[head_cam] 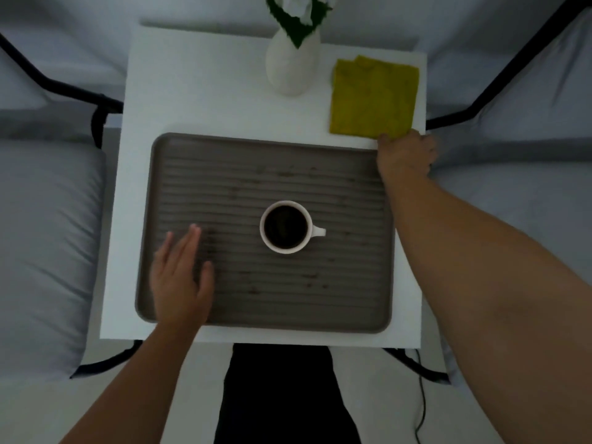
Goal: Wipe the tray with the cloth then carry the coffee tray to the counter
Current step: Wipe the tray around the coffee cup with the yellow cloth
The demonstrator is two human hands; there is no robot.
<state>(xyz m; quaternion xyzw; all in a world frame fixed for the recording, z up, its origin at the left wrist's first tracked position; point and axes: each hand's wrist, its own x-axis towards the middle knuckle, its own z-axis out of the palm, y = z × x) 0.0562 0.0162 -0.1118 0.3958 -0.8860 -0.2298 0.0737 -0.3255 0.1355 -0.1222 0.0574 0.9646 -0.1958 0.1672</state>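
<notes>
A grey ribbed tray [346, 302] lies on a small white table [198, 100], with dark specks scattered over its surface. A white cup of black coffee [286, 227] stands at the tray's middle, handle to the right. A folded yellow cloth [373, 99] lies at the table's far right corner. My right hand [405, 155] reaches the cloth's near right corner, fingers curled at its edge; whether they pinch it is hidden. My left hand [181, 277] lies flat, fingers straight, over the tray's left part.
A white vase [292, 64] with white flowers and green leaves stands just left of the cloth. Grey cushioned seats [48, 238] with black frames flank the table on both sides. A dark cable [422, 408] runs over the floor at the lower right.
</notes>
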